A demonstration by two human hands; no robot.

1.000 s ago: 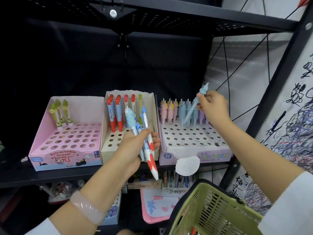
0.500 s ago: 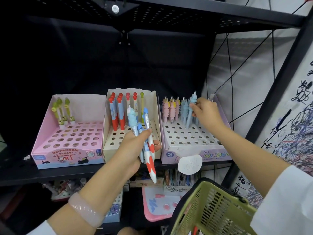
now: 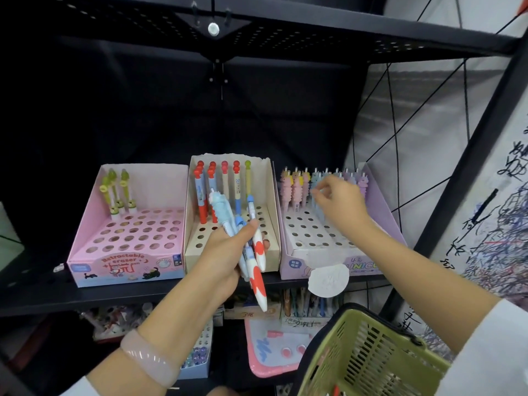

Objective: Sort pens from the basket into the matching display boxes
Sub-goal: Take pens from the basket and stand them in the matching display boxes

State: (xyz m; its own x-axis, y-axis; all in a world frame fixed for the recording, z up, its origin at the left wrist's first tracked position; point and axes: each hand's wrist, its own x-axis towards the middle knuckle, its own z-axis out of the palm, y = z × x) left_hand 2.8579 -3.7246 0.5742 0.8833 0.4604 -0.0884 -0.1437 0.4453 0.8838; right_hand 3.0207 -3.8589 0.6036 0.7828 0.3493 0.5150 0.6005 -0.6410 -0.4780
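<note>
Blue pen (image 3: pixel 316 195) now upright, boxed.

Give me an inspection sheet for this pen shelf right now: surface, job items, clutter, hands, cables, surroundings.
Surface: black shelf carrying three display boxes.
Job's things: pink box, cream box, unicorn box; green basket lower right.
Clutter: white round tag below the unicorn box.
Hands: left hand grips a bunch of pens; right hand at the blue unicorn pens, fingers loosely curled.
Cables: nothing seen.
Surroundings: scribbled wall right; more stock below.
</note>
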